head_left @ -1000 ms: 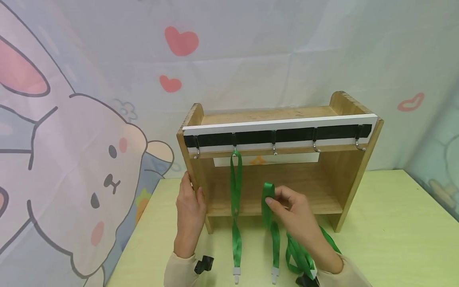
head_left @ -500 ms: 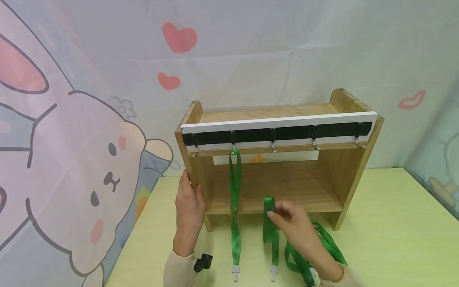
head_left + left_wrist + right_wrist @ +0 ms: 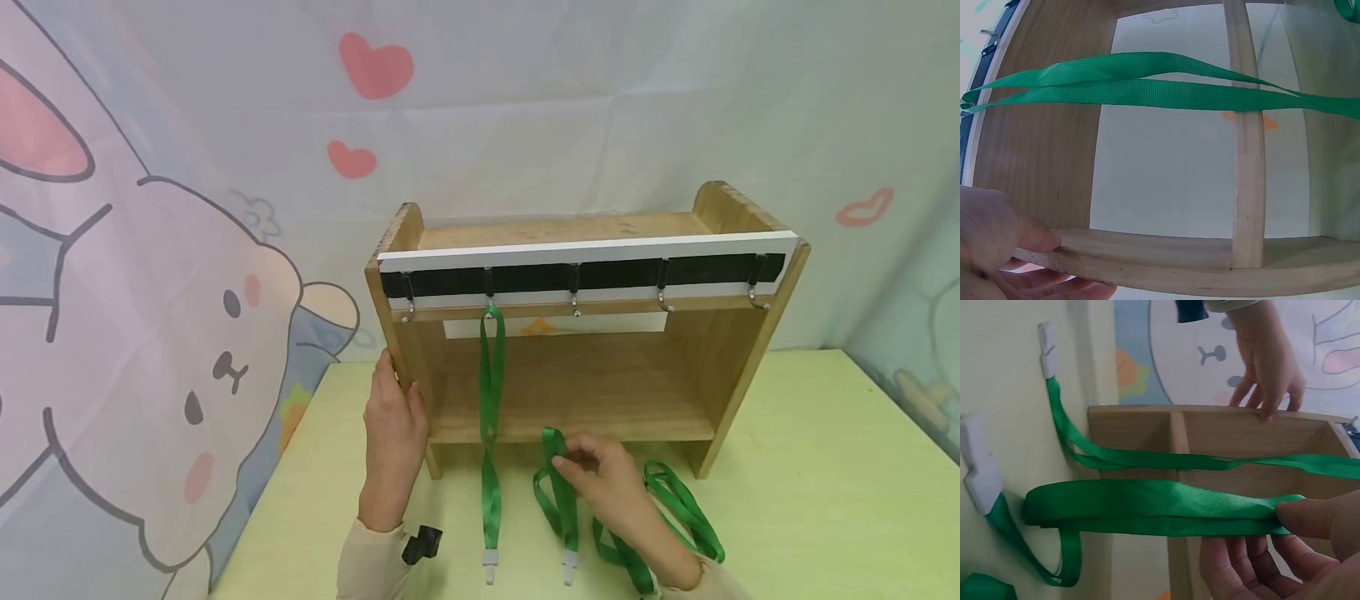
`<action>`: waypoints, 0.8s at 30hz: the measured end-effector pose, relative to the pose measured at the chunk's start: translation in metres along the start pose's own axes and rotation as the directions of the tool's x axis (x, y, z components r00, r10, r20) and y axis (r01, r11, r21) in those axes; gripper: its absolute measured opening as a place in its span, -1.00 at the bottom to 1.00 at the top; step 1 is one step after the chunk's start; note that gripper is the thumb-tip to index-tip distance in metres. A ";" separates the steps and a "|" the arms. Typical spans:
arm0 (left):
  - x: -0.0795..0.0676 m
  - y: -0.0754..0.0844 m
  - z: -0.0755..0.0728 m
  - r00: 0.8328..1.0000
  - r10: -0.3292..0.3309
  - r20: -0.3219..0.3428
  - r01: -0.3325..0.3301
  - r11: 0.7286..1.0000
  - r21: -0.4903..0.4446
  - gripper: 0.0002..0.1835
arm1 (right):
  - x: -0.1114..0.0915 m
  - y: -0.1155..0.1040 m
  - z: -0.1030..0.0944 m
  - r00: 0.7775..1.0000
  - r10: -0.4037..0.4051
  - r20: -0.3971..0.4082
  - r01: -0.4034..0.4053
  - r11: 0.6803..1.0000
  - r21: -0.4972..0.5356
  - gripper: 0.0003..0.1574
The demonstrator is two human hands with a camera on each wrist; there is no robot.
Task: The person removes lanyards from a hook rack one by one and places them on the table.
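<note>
In the head view my right hand (image 3: 611, 483) pinches the looped top of a green lanyard (image 3: 566, 517) between thumb and fingers, in front of the wooden shelf (image 3: 570, 383). The strap sags downward, and its white plastic clip (image 3: 570, 567) lies on the table. My left hand (image 3: 393, 442) holds the shelf's left side panel; in the left wrist view its thumb (image 3: 1038, 236) is on one side of the edge and the fingers on the other. A second green lanyard (image 3: 491, 392) hangs from the second hook from the left, its clip (image 3: 490, 567) at the bottom.
A row of several metal hooks (image 3: 576, 300) runs along a black and white strip (image 3: 615, 271) on the shelf's front. More green lanyards (image 3: 682, 508) lie on the pale table (image 3: 810, 483) beside my right forearm. A printed cloth (image 3: 615, 142) hangs behind.
My right hand has lowered the lanyard's top toward the table, and its strap now bows out in a loose loop. The left hand stays on the side panel.
</note>
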State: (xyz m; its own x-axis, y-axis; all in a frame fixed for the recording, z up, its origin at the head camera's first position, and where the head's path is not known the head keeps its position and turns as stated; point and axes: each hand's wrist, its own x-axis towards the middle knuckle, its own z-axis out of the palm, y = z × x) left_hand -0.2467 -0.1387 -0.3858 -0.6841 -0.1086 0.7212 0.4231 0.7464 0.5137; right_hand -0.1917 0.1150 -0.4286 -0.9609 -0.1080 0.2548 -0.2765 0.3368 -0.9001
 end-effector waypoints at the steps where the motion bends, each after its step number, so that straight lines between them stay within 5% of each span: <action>1: 0.000 0.000 0.000 1.000 0.002 0.002 -0.002 1.000 0.000 -0.44 | 0.001 0.002 0.001 1.000 -0.005 -0.008 0.005 1.000 -0.018 -0.97; 13: 0.000 0.000 0.001 1.000 -0.013 0.007 0.013 1.000 -0.008 -0.43 | 0.007 0.026 0.016 0.999 -0.032 -0.017 0.028 0.979 -0.202 -0.93; 24: 0.000 -0.002 -0.002 0.999 -0.024 0.031 0.025 1.000 -0.010 -0.41 | 0.008 0.052 0.023 0.994 -0.069 0.088 0.093 0.947 -0.307 -0.87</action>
State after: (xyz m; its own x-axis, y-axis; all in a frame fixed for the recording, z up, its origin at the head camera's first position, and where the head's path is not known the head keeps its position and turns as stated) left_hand -0.2464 -0.1414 -0.3854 -0.7125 -0.1061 0.6936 0.4122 0.7367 0.5361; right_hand -0.2138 0.1102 -0.4810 -0.9349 -0.2126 0.2842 -0.3545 0.5960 -0.7205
